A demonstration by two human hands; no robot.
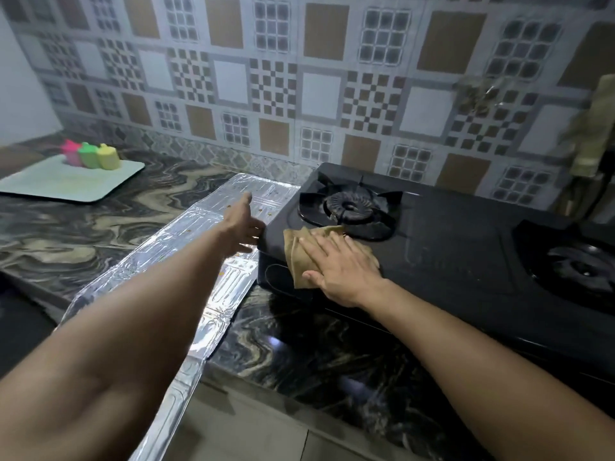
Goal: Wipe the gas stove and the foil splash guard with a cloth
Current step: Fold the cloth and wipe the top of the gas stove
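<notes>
Right hand point(339, 264) flat, fingers straight, pressed on one folded brown cloth point(301, 251) atop the black gas stove point(449, 257). Left hand point(241, 224) just beside it, fingers loosely extended, against the stove's left edge, over one silver foil splash guard point(186, 247) laid flat on the marbled counter point(299, 337). Two burners: one point(349, 204) just beyond the cloth, one point(582, 264) far right. Well left of both hands, one tray point(66, 184) with three coloured bottles point(90, 156). No readable writing.

Stove point(466, 247): right of frame, on the bench point(100, 234).
Foil guard point(206, 247): flat, left of stove.
Cloth point(299, 257): on stove's left end.
Tray point(50, 184): upper left, carrying three small containers point(90, 154).
</notes>
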